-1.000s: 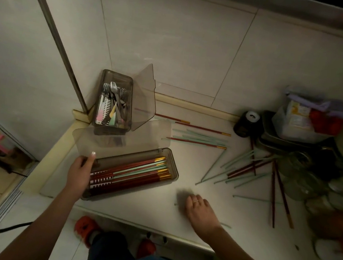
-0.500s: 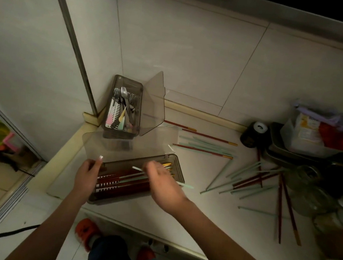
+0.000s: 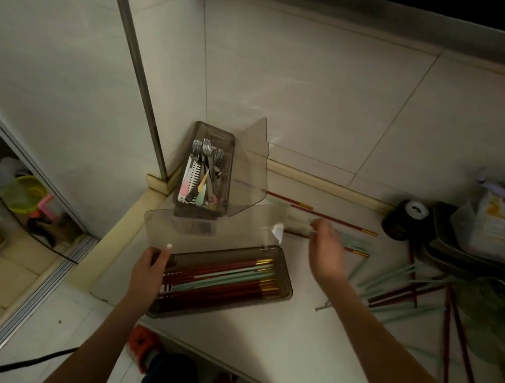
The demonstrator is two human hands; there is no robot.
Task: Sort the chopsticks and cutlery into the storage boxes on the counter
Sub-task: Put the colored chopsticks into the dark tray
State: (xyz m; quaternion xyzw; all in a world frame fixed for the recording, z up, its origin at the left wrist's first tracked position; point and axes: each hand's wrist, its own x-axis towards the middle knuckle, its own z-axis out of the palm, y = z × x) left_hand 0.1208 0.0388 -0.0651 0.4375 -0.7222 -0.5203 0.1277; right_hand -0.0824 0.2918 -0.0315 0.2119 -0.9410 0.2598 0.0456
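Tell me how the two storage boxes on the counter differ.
The near box is long, lies crosswise and holds red and mint chopsticks; the far box is shorter, points toward the wall and holds forks and other cutlery. The left hand holds the near box; nothing touches the far box. Both are smoky clear plastic with lids open.

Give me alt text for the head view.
The left hand grips the near end of the open chopstick box while the blurred right hand reaches toward loose chopsticks on the counter; the cutlery box stands behind.
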